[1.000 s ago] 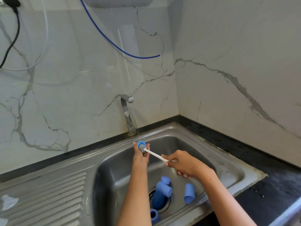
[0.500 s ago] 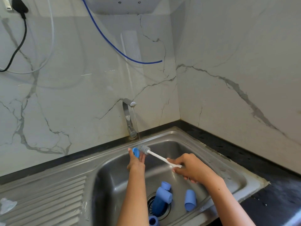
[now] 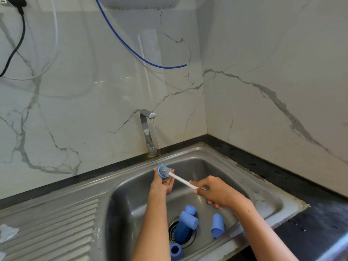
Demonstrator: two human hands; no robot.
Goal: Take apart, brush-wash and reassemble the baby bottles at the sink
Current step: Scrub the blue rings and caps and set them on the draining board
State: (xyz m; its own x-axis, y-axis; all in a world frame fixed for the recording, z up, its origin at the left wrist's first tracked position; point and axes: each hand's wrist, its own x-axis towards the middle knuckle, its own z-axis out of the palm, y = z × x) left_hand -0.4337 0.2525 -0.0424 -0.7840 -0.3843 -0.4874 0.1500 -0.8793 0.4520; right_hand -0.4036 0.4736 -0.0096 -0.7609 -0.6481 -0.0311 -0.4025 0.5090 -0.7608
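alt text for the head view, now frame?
Left hand holds a blue ring under the tap's thin stream while the right hand works a brush into it. More blue bottle parts lie in the sink below.

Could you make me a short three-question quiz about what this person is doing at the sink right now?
1. True or false: the tap is shut off and no water falls.
2. Multiple choice: what does the right hand grip? A) a sponge B) the white handle of the brush C) a bottle body
3. Short answer: where is the brush head in relation to the blue ring held by the left hand?

Key
1. False: a thin stream runs from the tap down to the ring.
2. B
3. It is pushed into the ring's opening, above the sink, while other blue bottle parts lie by the drain.
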